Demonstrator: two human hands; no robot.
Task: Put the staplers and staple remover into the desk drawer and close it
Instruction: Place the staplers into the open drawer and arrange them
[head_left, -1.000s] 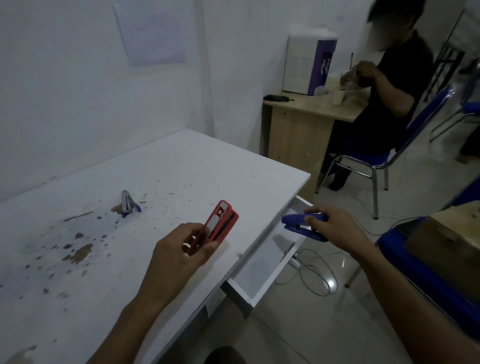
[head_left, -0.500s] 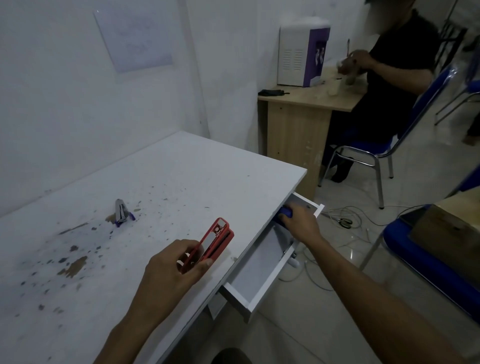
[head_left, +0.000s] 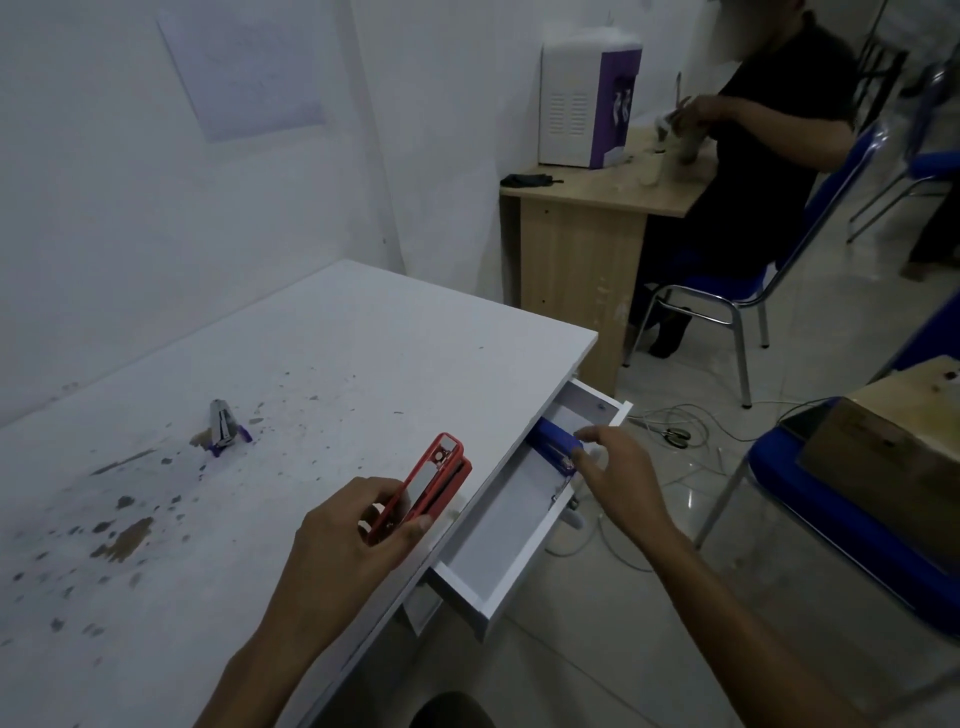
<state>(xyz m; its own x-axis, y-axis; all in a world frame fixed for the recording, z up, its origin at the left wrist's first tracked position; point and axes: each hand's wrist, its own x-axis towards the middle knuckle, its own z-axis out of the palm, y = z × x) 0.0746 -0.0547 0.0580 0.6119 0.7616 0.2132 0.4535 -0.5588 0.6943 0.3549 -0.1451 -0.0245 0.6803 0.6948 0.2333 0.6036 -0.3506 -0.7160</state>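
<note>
A red stapler (head_left: 432, 482) is gripped in my left hand (head_left: 358, 540), held above the front edge of the white desk (head_left: 322, 353). A blue stapler (head_left: 557, 446) lies inside the open white drawer (head_left: 498, 582), toward its far end. My right hand (head_left: 618, 475) hovers just over the blue stapler with fingers spread, not holding it. A small staple remover (head_left: 224, 427), silver with purple grips, stands on the stained part of the desk at the left.
A wooden desk (head_left: 587, 208) with a white and purple box stands beyond, with a person seated on a blue chair (head_left: 727, 291). Cables (head_left: 670, 426) lie on the tiled floor. A blue seat with a cardboard box (head_left: 893, 452) is at the right.
My right hand carried the blue stapler into the drawer, set it down and let go, and has now drawn back a little. My left hand still holds the red stapler.
</note>
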